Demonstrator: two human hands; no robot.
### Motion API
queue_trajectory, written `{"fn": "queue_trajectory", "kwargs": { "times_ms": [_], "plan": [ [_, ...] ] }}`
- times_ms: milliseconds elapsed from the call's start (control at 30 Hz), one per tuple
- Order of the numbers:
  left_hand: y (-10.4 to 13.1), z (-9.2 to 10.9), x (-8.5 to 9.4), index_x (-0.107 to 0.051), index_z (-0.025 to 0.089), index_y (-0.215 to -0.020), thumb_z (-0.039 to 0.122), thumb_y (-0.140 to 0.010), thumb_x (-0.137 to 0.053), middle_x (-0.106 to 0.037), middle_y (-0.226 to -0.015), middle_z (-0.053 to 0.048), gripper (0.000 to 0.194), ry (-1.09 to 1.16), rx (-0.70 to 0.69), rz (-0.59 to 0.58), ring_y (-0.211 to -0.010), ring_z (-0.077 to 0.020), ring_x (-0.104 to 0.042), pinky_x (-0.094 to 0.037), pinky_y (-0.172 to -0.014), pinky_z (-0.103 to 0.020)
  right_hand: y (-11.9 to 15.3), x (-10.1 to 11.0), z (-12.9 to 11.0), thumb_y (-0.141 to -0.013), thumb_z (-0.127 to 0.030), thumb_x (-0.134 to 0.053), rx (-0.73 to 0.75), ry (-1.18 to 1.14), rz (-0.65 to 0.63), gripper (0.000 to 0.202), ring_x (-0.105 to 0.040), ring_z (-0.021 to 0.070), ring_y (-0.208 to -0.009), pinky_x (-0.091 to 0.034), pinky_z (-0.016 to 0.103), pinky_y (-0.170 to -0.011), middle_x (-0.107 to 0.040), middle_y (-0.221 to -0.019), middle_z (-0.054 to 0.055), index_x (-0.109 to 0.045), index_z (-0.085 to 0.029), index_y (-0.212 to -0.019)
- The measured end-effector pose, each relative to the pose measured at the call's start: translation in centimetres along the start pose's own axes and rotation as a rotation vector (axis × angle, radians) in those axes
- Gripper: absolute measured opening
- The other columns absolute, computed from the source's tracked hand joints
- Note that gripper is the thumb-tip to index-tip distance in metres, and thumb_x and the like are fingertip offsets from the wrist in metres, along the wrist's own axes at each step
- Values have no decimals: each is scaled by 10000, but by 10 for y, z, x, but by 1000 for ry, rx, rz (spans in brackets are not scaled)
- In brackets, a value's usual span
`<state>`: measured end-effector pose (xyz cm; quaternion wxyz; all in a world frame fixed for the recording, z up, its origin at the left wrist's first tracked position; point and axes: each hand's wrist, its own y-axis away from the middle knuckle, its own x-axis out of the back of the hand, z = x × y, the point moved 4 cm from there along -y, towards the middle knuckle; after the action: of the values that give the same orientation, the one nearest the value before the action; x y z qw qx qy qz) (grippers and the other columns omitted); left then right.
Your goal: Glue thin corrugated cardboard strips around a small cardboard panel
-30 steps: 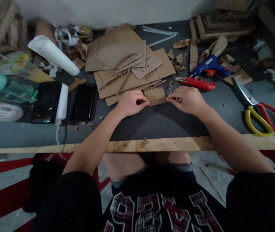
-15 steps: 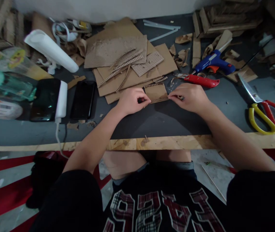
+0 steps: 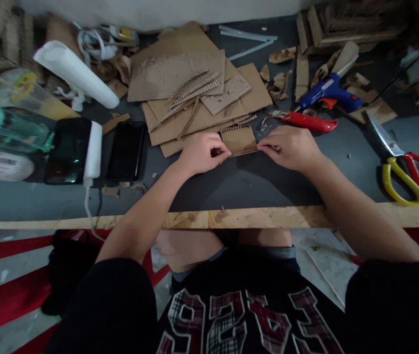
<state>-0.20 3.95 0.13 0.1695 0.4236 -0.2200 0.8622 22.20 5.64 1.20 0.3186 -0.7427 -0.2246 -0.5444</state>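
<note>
A small rectangular cardboard piece (image 3: 239, 139) lies on the dark tabletop between my hands. A thin corrugated cardboard strip (image 3: 244, 152) runs along its near edge, and a similar strip (image 3: 236, 128) lines its far edge. My left hand (image 3: 205, 151) is closed, pinching the near strip at its left end. At the strip's right end, my right hand (image 3: 291, 146) pinches with thumb and forefinger; its other fingers are curled. Just beyond my right hand lies a red-handled utility knife (image 3: 309, 122).
Stacked cardboard sheets (image 3: 180, 73) with loose corrugated strips lie behind my hands. A blue glue gun (image 3: 330, 93) and scissors (image 3: 403, 169) are at right. Two black phones (image 3: 126, 151), a white power bank (image 3: 93, 150) and a paper roll (image 3: 76, 73) are at left.
Both hands keep their pinch on the strip with almost no movement. The view has shifted very slightly.
</note>
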Motion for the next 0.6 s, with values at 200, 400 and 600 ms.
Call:
{"fn": "queue_trajectory", "kwargs": {
  "times_ms": [200, 400, 600],
  "plan": [
    [-1, -1, 0, -772, 194, -806, 325, -880, -641, -688, -759, -21, 199, -2, 26, -18, -659, -112, -576, -442, -653, -260, 0, 1, -1, -965, -315, -476, 10, 25, -3, 290, -660, 207, -869, -393, 317, -645, -744, -879, 43, -752, -233, -929],
    [-1, -1, 1, -774, 185, -804, 324, -887, -633, -687, -755, -27, 215, -21, 11, -9, -639, -115, -567, -423, -624, -266, 0, -1, 0, -966, -310, -475, 6, 15, -14, 293, -664, 211, -883, -401, 319, -655, -742, -887, 43, -754, -225, -932],
    [0, -1, 1, -770, 191, -801, 342, -890, -626, -682, -749, -22, 227, -24, 4, -13, -638, -116, -566, -434, -644, -272, 0, 0, -1, -961, -313, -483, -4, 3, -9, 287, -658, 210, -883, -399, 320, -664, -742, -891, 43, -758, -237, -933]
  ]
}}
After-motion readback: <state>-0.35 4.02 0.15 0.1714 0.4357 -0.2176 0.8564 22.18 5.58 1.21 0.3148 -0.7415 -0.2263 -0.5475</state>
